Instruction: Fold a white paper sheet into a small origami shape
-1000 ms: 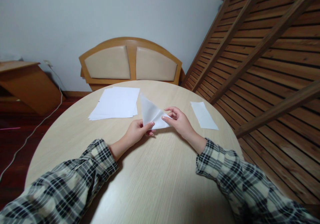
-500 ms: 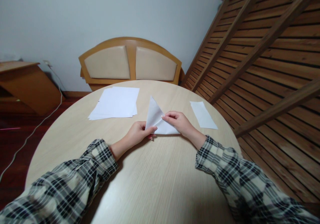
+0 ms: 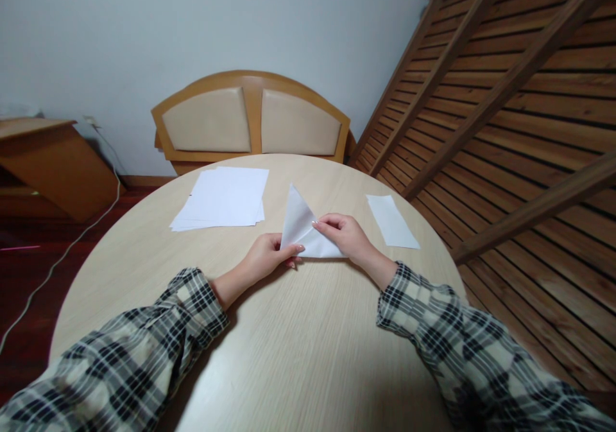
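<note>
A white folded sheet of paper (image 3: 301,221) in a triangular shape rests on the round table (image 3: 289,329), one flap standing up. My left hand (image 3: 267,257) pinches its near left corner between thumb and fingers. My right hand (image 3: 347,235) lies on the right part of the sheet, its fingers curled and pressing the fold. Both of my arms wear plaid sleeves.
A stack of white sheets (image 3: 222,198) lies at the table's far left. A narrow strip of paper (image 3: 392,221) lies at the right. A padded wooden chair back (image 3: 250,120) stands behind the table. A slatted wooden frame (image 3: 505,98) leans at the right; a cable (image 3: 62,252) runs across the floor.
The raised flap swung from the left toward the right and came down lower. My right hand shifted down onto the paper; since half a second ago almost nothing moved.
</note>
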